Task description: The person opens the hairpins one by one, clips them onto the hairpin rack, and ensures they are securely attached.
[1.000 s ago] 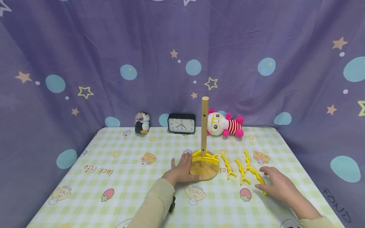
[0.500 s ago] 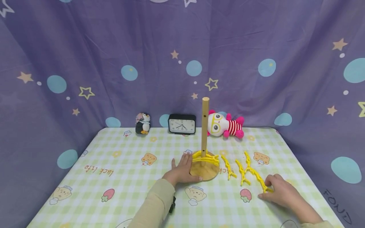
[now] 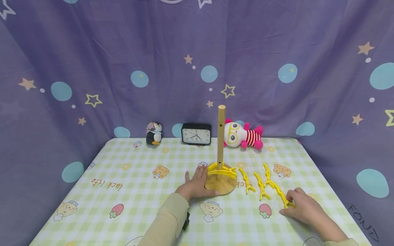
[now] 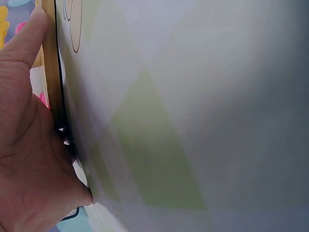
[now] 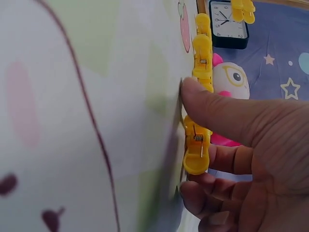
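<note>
A wooden post [image 3: 220, 143] stands on a round wooden base [image 3: 219, 187] in the head view, with yellow clothespins [image 3: 227, 173] across the base. My left hand [image 3: 196, 184] rests at the base's left edge, fingers extended and thumb along its front. In the left wrist view that hand [image 4: 29, 125] lies against the base's edge [image 4: 54, 72]. My right hand [image 3: 303, 206] pinches the near end of a chain of yellow clothespins [image 3: 278, 192]. The right wrist view shows a spring clothespin [image 5: 197, 150] between its thumb and fingers.
Two shorter clothespin pieces, one [image 3: 246, 181] nearer the base and another [image 3: 260, 186] beside the chain, lie on the checkered tablecloth [image 3: 138, 205]. Along the back are a penguin toy [image 3: 154, 133], a black clock [image 3: 196, 134] and a pink-and-white plush toy [image 3: 243, 134].
My right hand has lowered to the near end of the clothespin chain, and its fingers have closed in. It barely moves over the last half second. My left hand stays at the base.
</note>
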`<state>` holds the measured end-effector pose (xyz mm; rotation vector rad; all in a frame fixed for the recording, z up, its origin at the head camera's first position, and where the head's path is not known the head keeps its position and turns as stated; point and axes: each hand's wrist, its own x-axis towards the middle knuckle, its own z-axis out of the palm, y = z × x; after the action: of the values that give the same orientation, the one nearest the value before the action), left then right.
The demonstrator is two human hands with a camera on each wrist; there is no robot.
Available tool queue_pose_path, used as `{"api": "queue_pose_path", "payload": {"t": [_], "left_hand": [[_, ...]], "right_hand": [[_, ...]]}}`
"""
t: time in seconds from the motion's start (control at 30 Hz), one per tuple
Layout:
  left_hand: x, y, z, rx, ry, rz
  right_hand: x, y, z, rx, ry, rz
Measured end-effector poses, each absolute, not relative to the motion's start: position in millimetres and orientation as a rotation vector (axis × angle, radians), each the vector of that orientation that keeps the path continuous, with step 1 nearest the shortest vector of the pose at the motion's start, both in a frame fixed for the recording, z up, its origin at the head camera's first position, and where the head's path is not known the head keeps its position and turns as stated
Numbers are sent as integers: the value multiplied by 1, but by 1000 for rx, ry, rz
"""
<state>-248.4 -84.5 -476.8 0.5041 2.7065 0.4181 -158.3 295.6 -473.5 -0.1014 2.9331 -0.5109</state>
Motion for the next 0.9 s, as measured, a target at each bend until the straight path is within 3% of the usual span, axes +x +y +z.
{"api": "queue_pose_path", "payload": {"t": [0.73,0.9], "left_hand": [[-247,-83,-475,489,2705,432],[-247,-83,-475,482,2703,436]], "right_hand": [[-160,305,-452,-46,2978,-694],[-161,288,-448,-167,3086,-841]]}}
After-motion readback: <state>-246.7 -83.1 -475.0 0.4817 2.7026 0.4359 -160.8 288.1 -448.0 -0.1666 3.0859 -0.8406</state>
